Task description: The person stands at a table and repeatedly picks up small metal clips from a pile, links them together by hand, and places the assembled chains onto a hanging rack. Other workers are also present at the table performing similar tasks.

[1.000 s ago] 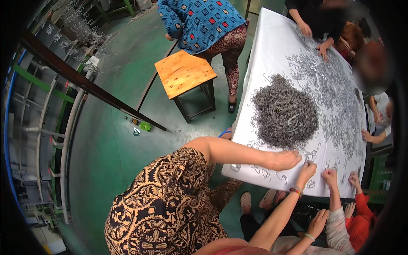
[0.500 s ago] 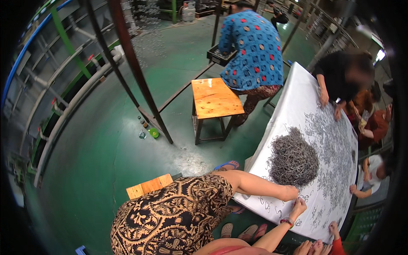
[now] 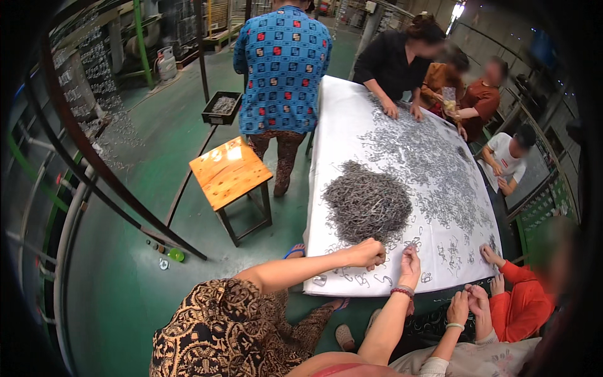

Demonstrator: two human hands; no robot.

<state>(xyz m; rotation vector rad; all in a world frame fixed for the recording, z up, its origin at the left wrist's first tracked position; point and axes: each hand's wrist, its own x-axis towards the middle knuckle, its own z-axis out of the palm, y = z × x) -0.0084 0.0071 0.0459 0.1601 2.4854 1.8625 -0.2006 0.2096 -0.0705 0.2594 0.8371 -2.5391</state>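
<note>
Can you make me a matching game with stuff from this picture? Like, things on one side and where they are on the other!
Things:
1. big pile of metal clips
2. wooden stool
3. green cap
4. dark tray

Places:
A. on the green floor, beside a slanted dark pole
B. on the white table, in front of the hands
C. on the floor, behind the person in the blue patterned shirt
D. standing left of the table

Pairs: 1-B, 2-D, 3-A, 4-C
</note>
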